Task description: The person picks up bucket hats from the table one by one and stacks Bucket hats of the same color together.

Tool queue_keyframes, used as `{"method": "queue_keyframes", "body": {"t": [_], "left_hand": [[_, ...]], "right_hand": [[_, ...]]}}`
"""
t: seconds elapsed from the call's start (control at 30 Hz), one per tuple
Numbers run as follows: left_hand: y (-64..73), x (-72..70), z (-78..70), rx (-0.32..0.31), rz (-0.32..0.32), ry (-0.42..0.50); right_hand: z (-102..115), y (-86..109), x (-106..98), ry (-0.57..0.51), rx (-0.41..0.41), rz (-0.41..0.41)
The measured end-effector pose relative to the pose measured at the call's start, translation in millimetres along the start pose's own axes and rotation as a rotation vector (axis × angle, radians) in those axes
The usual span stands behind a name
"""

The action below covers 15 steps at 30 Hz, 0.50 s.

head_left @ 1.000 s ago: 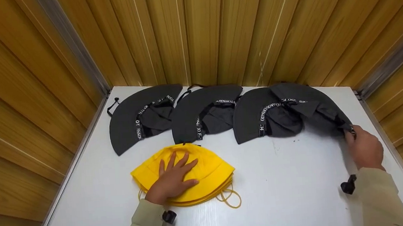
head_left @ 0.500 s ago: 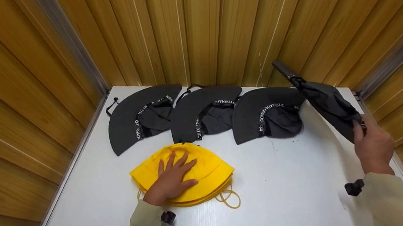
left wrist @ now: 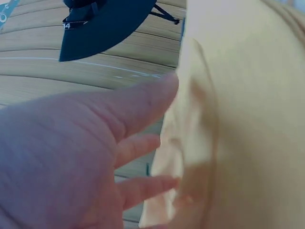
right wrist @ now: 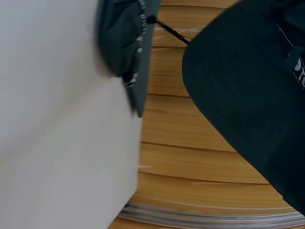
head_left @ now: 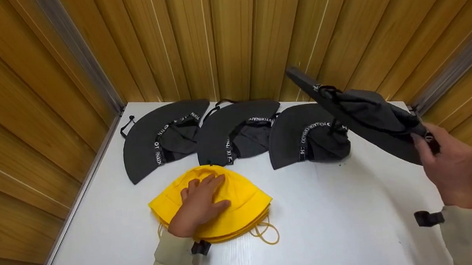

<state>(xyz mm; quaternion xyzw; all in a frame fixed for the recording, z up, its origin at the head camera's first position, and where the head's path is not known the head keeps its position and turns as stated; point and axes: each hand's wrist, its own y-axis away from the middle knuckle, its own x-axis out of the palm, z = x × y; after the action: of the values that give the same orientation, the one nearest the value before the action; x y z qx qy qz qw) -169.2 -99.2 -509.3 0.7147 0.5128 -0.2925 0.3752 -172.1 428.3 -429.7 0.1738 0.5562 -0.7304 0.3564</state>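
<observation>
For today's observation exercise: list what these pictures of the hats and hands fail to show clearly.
- Head view: the white lettering on the grey hats on the table is too small to read.
- Head view: how many yellow hats are stacked; the left hand covers the pile.
- Right wrist view: the right hand itself is out of frame; only the lifted grey hat shows.
- Left wrist view: close, blurred yellow cloth.

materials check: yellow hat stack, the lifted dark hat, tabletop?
Yellow hat stack: soft matte woven cloth, likely cotton; it dimples under the left hand. Lifted dark hat, pinched by the right hand: thin, faintly sheened charcoal fabric, probably synthetic; the brim holds its shape. Tabletop: smooth white, faint grain, perhaps laminate.
</observation>
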Motion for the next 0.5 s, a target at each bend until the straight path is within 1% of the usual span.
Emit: {"method": "queue_keyframes", "body": {"t": [0.03,0.1,0.17,0.23,0.27,0.3,0.33,0.43,0.5], "left_hand": [[-1.3,-0.1,-4.5,-0.010,-0.024,-0.011],[-4.3,1.5,-12.4,-0.002,-0.075,-0.030],[-8.2,4.4,-19.8,0.040,-0.119,-0.023],[-12.3,5.8,-27.5,0.105,-0.142,0.051],[-15.0,5.2,-31.6,0.143,-0.144,0.113],[-17.9,3.3,-36.4,0.180,-0.140,0.192],[-21.6,0.5,-41.2,0.233,-0.140,0.283],[-33.9,-13.6,-57.5,0.389,-0.138,0.581],[-42.7,-24.7,-68.7,0.499,-0.151,0.771]], "right_hand": [[3.2,-1.4,-2.5,-0.022,-0.028,-0.004],[9.9,-3.6,-6.5,-0.067,-0.082,-0.020],[17.1,-5.5,-10.3,-0.119,-0.133,-0.021],[24.1,-7.2,-13.6,-0.177,-0.170,-0.005],[27.7,-7.7,-15.0,-0.194,-0.189,0.002],[31.0,-8.2,-16.8,-0.211,-0.206,0.018],[34.1,-8.7,-18.3,-0.232,-0.218,0.034],[41.9,-9.5,-22.1,-0.275,-0.225,0.091],[45.9,-10.4,-23.2,-0.329,-0.234,0.128]]}}
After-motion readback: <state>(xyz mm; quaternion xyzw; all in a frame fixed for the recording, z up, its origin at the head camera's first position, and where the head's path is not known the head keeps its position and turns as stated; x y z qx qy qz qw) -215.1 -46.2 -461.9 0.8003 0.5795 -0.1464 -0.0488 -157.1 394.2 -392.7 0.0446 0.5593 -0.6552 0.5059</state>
